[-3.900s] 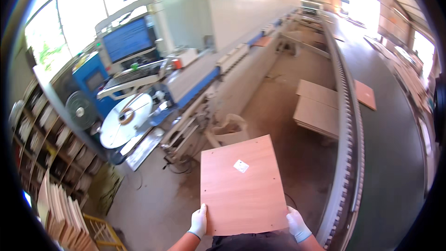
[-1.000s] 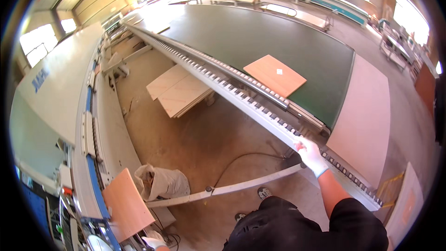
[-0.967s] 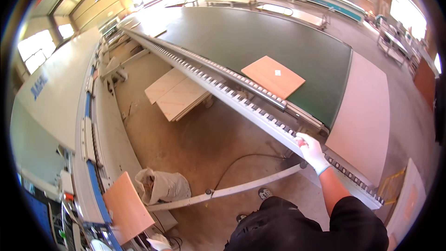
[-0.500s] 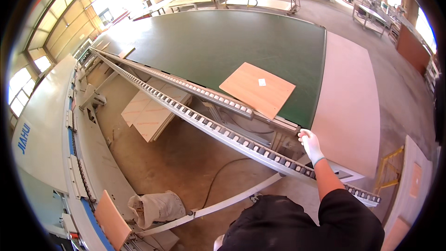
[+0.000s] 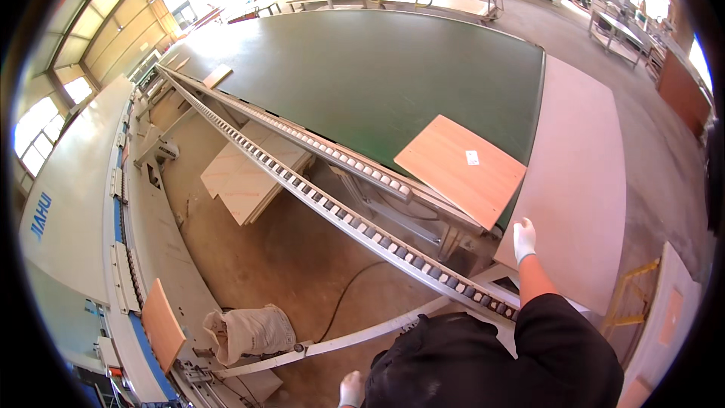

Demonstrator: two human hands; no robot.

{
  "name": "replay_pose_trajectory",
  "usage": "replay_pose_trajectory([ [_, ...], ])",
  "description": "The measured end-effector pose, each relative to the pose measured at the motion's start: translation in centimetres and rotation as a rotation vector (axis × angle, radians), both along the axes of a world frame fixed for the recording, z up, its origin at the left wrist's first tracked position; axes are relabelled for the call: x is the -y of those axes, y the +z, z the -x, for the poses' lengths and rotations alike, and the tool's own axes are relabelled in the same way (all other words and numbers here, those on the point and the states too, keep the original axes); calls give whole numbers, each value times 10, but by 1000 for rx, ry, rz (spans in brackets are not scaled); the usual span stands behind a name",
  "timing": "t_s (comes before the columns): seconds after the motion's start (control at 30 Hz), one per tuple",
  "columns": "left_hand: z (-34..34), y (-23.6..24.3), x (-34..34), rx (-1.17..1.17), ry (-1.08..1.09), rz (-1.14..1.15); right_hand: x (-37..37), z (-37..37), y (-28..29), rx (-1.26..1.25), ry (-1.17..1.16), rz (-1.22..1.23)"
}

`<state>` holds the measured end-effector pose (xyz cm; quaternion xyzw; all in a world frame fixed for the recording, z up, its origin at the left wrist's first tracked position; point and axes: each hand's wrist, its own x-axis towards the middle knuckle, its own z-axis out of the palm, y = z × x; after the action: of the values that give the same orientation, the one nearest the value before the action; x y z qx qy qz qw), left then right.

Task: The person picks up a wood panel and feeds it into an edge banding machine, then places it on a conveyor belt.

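Note:
My right hand (image 5: 524, 240), in a white glove, hovers just past the near right corner of a wood-coloured panel (image 5: 449, 166). Its fingers are loosely extended, and nothing shows between them. The panel carries a small white label (image 5: 472, 157) and lies flat on a wide green conveyor belt (image 5: 347, 68), one corner reaching over the near edge. A pale pinkish board surface (image 5: 581, 174) adjoins the belt and extends below my right hand. At the lower edge, my left hand (image 5: 351, 388), also gloved, hangs beside my dark clothing; its fingers are too little seen to judge.
A roller rail (image 5: 332, 200) runs diagonally between me and the belt. On the left stands a long machine (image 5: 83, 204) with an upright wood-coloured panel (image 5: 162, 325) at its near end. A sack (image 5: 253, 335) and stacked boards (image 5: 253, 174) are on the floor.
The panel has shifted right and nearer on the belt. My right hand has moved slightly right and its fingers have straightened somewhat. More of my left hand shows. The whole view has shifted a little.

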<state>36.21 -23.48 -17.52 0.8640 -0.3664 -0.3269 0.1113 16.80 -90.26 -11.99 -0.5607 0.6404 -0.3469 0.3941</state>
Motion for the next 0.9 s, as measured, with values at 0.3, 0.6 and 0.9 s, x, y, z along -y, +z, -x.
replay_pose_trajectory([
  [0.3,55,1,2,-322,422,25,12,5,13,188,133,-332],
  [0.6,37,1,27,-385,660,177,-5,52,45,1036,-6,-414],
  [0.9,-5,39,113,-1039,1232,504,-28,4,187,1079,265,-376],
])
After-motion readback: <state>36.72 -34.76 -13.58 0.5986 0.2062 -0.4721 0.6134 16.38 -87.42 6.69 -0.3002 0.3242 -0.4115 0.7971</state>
